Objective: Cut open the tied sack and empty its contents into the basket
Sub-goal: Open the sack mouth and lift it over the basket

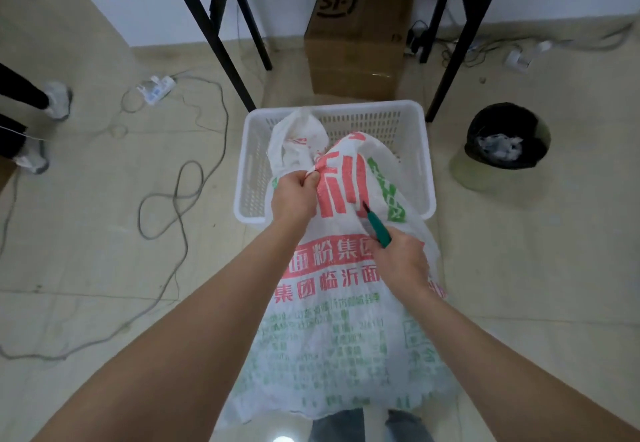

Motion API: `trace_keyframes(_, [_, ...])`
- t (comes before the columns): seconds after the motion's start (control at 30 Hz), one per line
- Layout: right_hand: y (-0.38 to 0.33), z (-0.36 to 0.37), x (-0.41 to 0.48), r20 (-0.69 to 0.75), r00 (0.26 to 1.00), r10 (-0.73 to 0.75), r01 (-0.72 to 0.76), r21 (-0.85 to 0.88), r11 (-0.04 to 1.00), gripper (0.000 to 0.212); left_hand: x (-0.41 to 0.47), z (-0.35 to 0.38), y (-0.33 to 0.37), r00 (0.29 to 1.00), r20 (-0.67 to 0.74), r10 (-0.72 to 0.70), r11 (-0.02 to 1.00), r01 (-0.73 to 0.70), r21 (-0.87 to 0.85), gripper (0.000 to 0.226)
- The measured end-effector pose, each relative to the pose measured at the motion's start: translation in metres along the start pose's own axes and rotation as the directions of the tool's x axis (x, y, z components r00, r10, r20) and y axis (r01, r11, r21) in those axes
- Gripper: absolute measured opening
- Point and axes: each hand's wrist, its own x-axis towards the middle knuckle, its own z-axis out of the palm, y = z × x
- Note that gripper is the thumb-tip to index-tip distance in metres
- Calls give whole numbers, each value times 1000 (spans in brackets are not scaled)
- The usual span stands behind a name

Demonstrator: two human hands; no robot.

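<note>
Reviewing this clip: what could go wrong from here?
The green-handled knife in the right hand has its blade close to the left hand gripping the white woven printed sack; a slip might nick it. Much of the sack sits outside the white slotted plastic basket, so contents may spill onto the floor.

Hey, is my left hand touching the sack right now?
Touching. The head view shows the left hand pinching a bunched fold of the sack between thumb and curled fingers, with no gap.
</note>
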Motion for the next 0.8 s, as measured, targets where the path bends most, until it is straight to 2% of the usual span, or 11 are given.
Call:
trace_keyframes(0.1, [-18, -8, 4, -22, 998, 56, -50, 223, 974, 8, 19, -14, 10, 999, -13, 31, 999, -31, 13, 33])
trace_keyframes(0.2, [-51, -19, 7, -32, 995, 95, -75, 379, 922, 16, 30, -26, 21, 996, 53, 78, 995, -81, 57, 25])
trace_keyframes(0.3, [-93, -30, 19, -35, 995, 98, -70, 470, 880, 15, 29, -38, 33, 966, 171, 194, 954, -227, 198, 63])
trace_keyframes(0.4, [-132, -39, 38, -84, 989, 118, -56, 530, 846, 5, 27, -54, 43, 930, 273, 248, 856, -342, 388, 85])
trace_keyframes(0.47, [-154, -45, 52, -110, 982, 153, -65, 562, 824, 16, 25, -63, 49, 883, 417, 217, 784, -412, 464, 97])
trace_keyframes(0.53, [-170, -48, 65, -124, 976, 178, -74, 582, 810, 23, 24, -69, 49, 870, 447, 208, 696, -453, 557, 106])
trace_keyframes(0.57, [-176, -48, 71, -121, 975, 186, -80, 590, 803, 24, 25, -70, 48, 888, 397, 232, 661, -444, 605, 100])
trace_keyframes(0.6, [-180, -47, 76, -113, 974, 196, -92, 594, 799, 24, 27, -69, 46, 904, 321, 284, 637, -428, 641, 84])
trace_keyframes(0.67, [-186, -43, 84, -114, 970, 215, -110, 582, 805, 21, 33, -66, 44, 896, 162, 414, 636, -412, 653, 40])
trace_keyframes(0.73, [-188, -42, 92, -133, 967, 216, -108, 555, 825, 23, 42, -63, 48, 894, 35, 447, 723, -384, 574, 20])
trace_keyframes(0.8, [-186, -47, 97, -154, 971, 184, -90, 474, 876, 25, 51, -63, 58, 935, -57, 349, 847, -289, 446, 16])
